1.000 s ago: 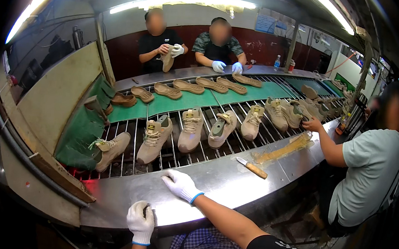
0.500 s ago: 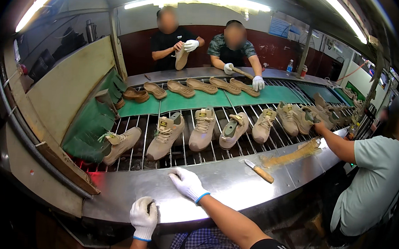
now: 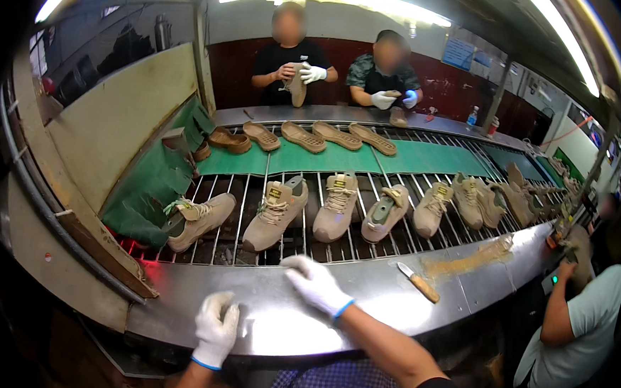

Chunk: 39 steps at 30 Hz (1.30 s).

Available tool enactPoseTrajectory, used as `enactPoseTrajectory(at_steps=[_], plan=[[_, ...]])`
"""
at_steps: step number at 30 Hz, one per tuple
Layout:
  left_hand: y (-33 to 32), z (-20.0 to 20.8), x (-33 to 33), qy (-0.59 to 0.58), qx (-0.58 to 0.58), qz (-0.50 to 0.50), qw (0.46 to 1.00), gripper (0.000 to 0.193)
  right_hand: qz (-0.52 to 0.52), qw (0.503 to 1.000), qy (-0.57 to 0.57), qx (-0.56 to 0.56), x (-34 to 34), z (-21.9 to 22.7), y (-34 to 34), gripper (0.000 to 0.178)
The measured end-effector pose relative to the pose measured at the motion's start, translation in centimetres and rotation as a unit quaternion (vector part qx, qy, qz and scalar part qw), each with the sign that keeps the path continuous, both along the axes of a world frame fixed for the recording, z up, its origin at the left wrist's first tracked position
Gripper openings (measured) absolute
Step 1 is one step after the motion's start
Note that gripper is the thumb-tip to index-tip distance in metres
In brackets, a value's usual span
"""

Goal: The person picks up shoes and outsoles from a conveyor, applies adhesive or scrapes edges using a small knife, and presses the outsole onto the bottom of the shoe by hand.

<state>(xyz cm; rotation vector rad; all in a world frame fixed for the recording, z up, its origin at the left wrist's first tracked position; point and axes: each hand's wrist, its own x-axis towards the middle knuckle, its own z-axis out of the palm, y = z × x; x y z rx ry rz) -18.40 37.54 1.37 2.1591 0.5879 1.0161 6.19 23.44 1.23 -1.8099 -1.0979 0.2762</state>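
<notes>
My left hand [image 3: 217,325], in a white knit glove, is raised at the near edge of the metal ledge [image 3: 360,314]. Its fingers are slightly bent, the thumb stands apart, and nothing shows between them. Over the ledge, my right hand [image 3: 319,287], gloved likewise, reaches forward empty with fingers stretched out. Closest beyond it are a beige shoe [image 3: 275,217] and another beige shoe [image 3: 336,206], both upright on the conveyor rods. A further beige shoe [image 3: 202,219] lies tilted at the left end. To the right, a wooden-handled knife [image 3: 419,282] rests on the ledge.
Several more shoes, including one beige shoe [image 3: 386,213], line the rods rightward. Tan soles [image 3: 303,137] lie on the green belt [image 3: 234,162]. Two people work across the conveyor. A person at right holds a shoe [image 3: 577,249]. Green flaps [image 3: 147,191] hang at the left opening.
The view has shifted, and my left hand's fingers have loosened. Across the belt, one sole has left the row. The person at right has lifted a shoe off the conveyor.
</notes>
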Motion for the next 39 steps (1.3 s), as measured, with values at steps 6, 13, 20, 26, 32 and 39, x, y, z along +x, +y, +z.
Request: enactPoseTrajectory(at_steps=[6, 13, 20, 26, 32, 39], plan=[[11.8, 7.3, 18.5, -0.008, 0.194, -0.110, 0.975, 0.029, -0.122, 0.967, -0.219, -0.044, 19.8, 7.9, -0.8, 0.041], [28.3, 3.0, 42.5, 0.405, 0.196, -0.030, 0.892, 0.044, -0.259, 0.806, -0.278, -0.454, 49.1, 4.1, 2.4, 0.069], [35.0, -3.2, 53.1, 0.338, 0.214, -0.020, 0.916, 0.073, -0.300, 0.791, -0.313, -0.433, 63.2, -3.4, 8.0, 0.079], [37.5, -5.4, 59.1, 0.392, 0.188, 0.020, 0.900, 0.065, -0.299, 0.752, -0.384, -0.444, 67.7, -5.7, 7.5, 0.043], [35.8, -2.8, 54.7, 0.334, 0.345, -0.079, 0.874, 0.032, -0.291, 0.765, -0.359, -0.448, 61.2, -2.2, 6.1, 0.044], [22.2, 9.6, 44.0, 0.010, 0.221, -0.143, 0.965, 0.034, -0.270, 0.961, 0.043, -0.041, 47.5, 8.6, -2.2, 0.027]])
